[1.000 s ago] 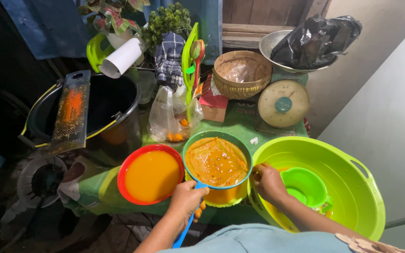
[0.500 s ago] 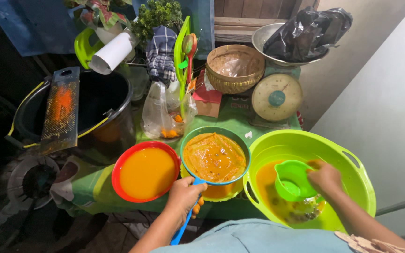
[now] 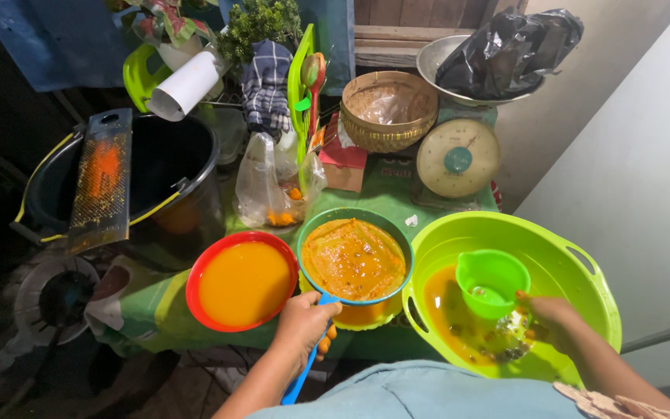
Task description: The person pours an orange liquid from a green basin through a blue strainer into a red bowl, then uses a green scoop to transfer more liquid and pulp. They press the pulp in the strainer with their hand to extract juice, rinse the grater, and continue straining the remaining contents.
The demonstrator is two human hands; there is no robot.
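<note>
The left hand [image 3: 300, 322] has its grip closed on the blue handle of the strainer [image 3: 355, 258]; the right hand [image 3: 554, 320] pinches the green scoop [image 3: 492, 281] inside the basin [image 3: 583, 310]. A tilt could slop pulp onto the surface [image 3: 381, 198].

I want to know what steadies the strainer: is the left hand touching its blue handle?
Touching. The head view shows the left hand wrapped around the blue handle of the strainer.

Red bowl [image 3: 242, 281], orange liquid; blue-rimmed strainer [image 3: 356, 258], orange pulp; lime-green basin [image 3: 575, 271]; green scoop [image 3: 492, 281]; blue-and-white checked cloth [image 3: 267, 87]; black bucket [image 3: 166, 167].
</note>
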